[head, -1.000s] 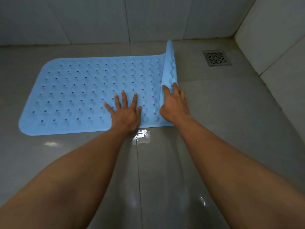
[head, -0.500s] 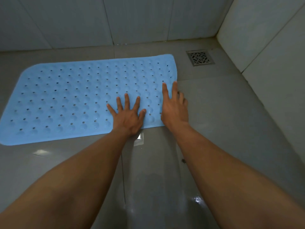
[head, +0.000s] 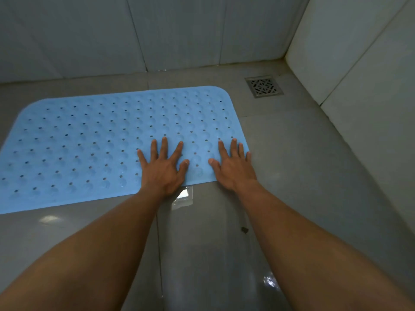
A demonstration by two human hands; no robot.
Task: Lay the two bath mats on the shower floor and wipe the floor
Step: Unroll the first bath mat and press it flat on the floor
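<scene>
No writing, label, brand mark, number or sign can be read anywhere in the view. The blue bath mat (head: 101,142) shows only rows of holes and round bumps, and the metal drain grate (head: 264,86) only a cut-out pattern.
</scene>
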